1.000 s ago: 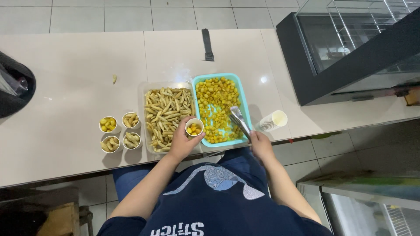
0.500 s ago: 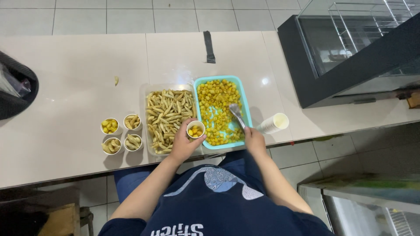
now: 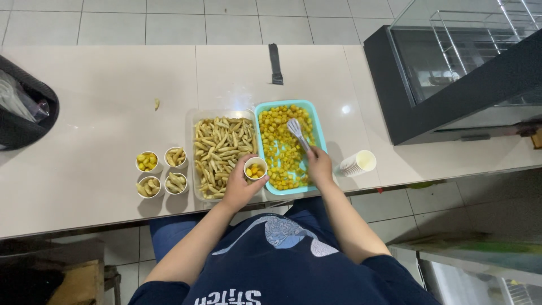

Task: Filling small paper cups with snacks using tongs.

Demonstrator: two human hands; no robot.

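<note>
My left hand [image 3: 240,189] holds a small white paper cup [image 3: 255,168] with a few yellow balls in it, above the seam between two trays. My right hand [image 3: 319,165] grips metal tongs [image 3: 297,133] whose tips reach into the turquoise tray [image 3: 318,129] of yellow ball snacks. To its left lies a clear tray [image 3: 191,148] full of tan stick-shaped snacks. Several filled small cups [image 3: 161,170] stand in a square left of the trays.
A stack of white paper cups [image 3: 358,163] lies on its side right of the turquoise tray. A black glass display case [image 3: 451,73] fills the right of the counter. A dark bin [image 3: 25,110] sits at the left edge. A black strip [image 3: 275,63] and a stray snack piece [image 3: 157,104] lie farther back.
The tongs have moved from the near end of the turquoise tray toward its far middle. The cup in my left hand has barely moved.
</note>
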